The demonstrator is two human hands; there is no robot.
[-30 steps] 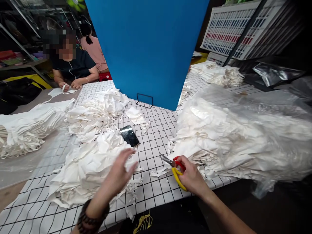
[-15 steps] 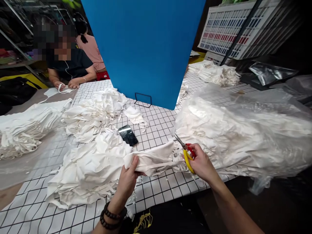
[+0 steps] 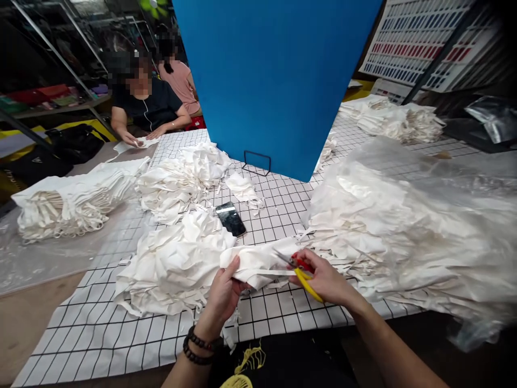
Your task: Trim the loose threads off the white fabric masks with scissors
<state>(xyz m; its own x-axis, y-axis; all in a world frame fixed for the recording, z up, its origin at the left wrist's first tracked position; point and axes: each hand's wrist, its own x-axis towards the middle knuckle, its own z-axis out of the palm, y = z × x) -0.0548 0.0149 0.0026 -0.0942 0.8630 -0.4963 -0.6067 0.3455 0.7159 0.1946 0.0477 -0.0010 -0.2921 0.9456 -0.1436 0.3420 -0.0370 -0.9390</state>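
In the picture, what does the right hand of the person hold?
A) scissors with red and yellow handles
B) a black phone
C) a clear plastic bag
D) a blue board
A: the right hand grips scissors with red and yellow handles, blades on the white cloth piece that the left hand holds; the black phone lies untouched on the gridded table cover.

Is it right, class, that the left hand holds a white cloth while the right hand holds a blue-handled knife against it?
Not quite. The head view shows the right hand holding scissors with red and yellow handles, not a blue-handled knife. The left hand does hold the white cloth.
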